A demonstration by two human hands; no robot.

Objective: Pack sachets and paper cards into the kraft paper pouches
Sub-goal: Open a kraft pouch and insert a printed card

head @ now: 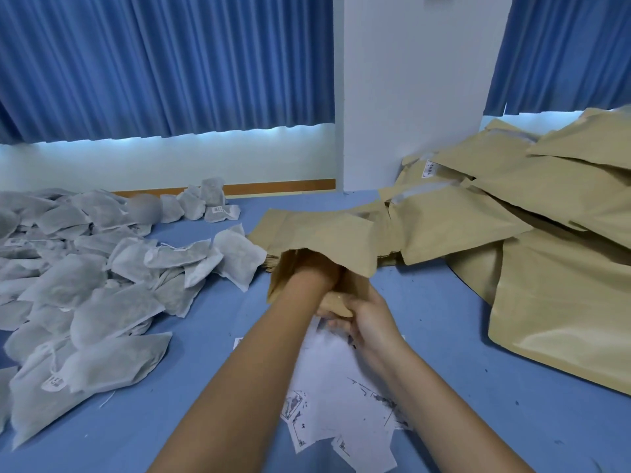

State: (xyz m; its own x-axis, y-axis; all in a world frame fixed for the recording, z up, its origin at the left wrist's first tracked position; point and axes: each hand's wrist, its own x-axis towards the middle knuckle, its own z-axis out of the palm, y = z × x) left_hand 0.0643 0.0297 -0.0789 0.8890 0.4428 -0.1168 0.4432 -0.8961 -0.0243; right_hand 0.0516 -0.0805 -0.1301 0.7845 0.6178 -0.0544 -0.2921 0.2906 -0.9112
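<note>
A kraft paper pouch (327,233) is held up over the middle of the blue table, its mouth facing me. My left forearm (300,288) reaches into that mouth, and the hand is hidden inside the pouch, so what it holds cannot be seen. My right hand (365,319) pinches the lower edge of the pouch mouth just below the left wrist. White paper cards (338,387) with dark print lie loosely piled on the table under both arms. Grey mesh sachets (85,268) are heaped on the left.
A big heap of kraft pouches (546,216) covers the right side of the blue table (444,319). A flat stack of pouches (389,257) lies behind the held one. Blue curtains (153,63) and a white pillar (409,97) stand behind the table.
</note>
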